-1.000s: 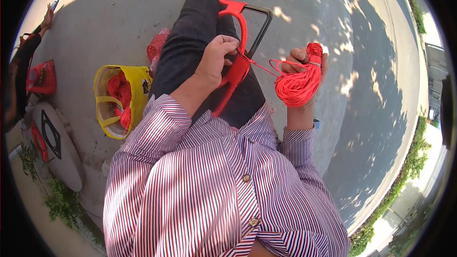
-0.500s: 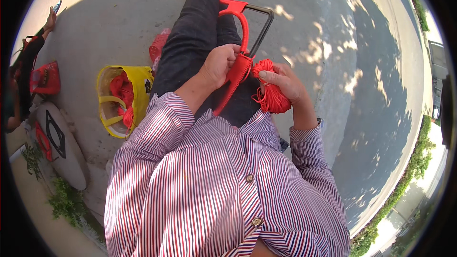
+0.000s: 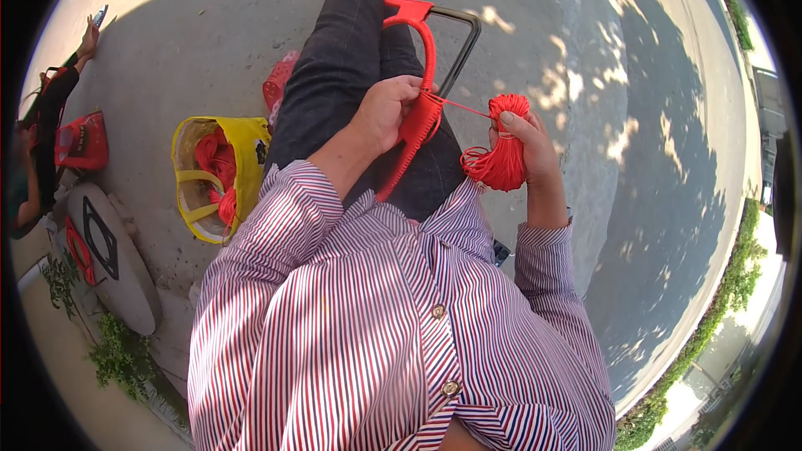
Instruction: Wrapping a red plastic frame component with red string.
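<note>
Across my thighs lies a black four-sided frame (image 3: 459,50), much of it wrapped in red cord, with a wrapped red curved piece (image 3: 429,50) along one side. My left hand (image 3: 386,113) is closed on the wrapped part of this frame, thumb and fingers pinching near its lower corner. Off to the right, my right hand (image 3: 530,144) grips a bundle of red cord (image 3: 505,169), bound at its middle with loose loops hanging below. A single strand runs straight from the bundle to the frame beside my left fingertips.
A yellow bag (image 3: 249,175) with red cord inside stands left of my legs. Beyond it a round stone slab (image 3: 125,284) bears another black frame (image 3: 101,242) and a red curved piece (image 3: 79,250). At far left are a red bag (image 3: 83,140) and another person's arm (image 3: 60,88).
My right hand has moved right with the cord bundle, away from the frame, and the strand between them now stretches out straight. My left hand stays in place on the frame.
</note>
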`<move>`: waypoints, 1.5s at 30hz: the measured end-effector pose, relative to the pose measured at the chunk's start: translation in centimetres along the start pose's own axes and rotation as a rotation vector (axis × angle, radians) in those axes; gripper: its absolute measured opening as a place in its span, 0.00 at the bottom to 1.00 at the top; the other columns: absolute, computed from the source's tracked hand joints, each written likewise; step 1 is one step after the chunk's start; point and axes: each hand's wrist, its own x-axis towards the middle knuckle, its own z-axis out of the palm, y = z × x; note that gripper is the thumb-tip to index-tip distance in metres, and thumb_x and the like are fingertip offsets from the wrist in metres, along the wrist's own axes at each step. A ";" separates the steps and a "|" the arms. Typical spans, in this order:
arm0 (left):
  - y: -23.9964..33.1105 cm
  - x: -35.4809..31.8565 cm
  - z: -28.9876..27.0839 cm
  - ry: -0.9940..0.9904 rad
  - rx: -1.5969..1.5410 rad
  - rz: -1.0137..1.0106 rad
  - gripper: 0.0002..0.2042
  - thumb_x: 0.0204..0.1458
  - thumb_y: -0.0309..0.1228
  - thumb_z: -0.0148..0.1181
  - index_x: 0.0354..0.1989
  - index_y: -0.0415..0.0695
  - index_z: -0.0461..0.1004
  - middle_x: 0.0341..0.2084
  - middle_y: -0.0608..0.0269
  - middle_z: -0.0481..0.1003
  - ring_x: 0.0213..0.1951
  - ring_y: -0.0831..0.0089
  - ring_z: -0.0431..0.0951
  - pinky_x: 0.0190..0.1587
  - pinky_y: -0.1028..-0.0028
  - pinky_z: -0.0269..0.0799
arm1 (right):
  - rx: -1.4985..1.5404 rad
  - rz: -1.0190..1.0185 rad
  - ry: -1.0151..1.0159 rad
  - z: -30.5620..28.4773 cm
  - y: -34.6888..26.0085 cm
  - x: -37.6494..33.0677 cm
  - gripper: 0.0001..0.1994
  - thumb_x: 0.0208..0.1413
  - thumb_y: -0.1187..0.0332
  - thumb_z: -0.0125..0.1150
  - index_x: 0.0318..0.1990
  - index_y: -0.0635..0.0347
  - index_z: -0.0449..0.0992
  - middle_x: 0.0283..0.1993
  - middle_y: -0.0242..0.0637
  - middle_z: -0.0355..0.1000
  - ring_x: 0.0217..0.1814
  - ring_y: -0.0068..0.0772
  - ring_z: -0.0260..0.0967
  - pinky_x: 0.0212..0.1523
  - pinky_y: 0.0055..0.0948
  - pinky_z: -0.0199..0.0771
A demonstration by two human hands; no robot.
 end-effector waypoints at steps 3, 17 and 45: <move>0.3 0.0 0.5 0.003 -0.032 -0.044 0.13 0.53 0.24 0.45 0.45 0.35 0.73 0.33 0.58 0.76 0.34 0.70 0.78 0.39 0.71 0.78 | -0.078 -0.015 -0.071 -0.6 0.8 -1.0 0.12 0.55 0.61 0.61 0.35 0.62 0.73 0.29 0.29 0.70 0.29 0.20 0.66 0.32 0.23 0.68; 1.0 0.8 0.0 0.017 -0.148 -0.133 0.11 0.55 0.30 0.51 0.41 0.38 0.73 0.30 0.60 0.76 0.32 0.72 0.76 0.39 0.72 0.76 | 0.418 0.071 0.045 -3.6 6.9 -2.1 0.11 0.60 0.63 0.58 0.43 0.62 0.74 0.35 0.36 0.75 0.32 0.28 0.73 0.37 0.31 0.77; 2.9 -15.9 -2.6 0.402 0.728 0.573 0.08 0.59 0.25 0.54 0.46 0.40 0.73 0.31 0.68 0.74 0.32 0.83 0.74 0.37 0.80 0.70 | -1.125 -0.717 -0.342 11.7 -2.4 -5.5 0.30 0.45 0.55 0.70 0.53 0.64 0.72 0.53 0.46 0.71 0.55 0.47 0.68 0.56 0.41 0.67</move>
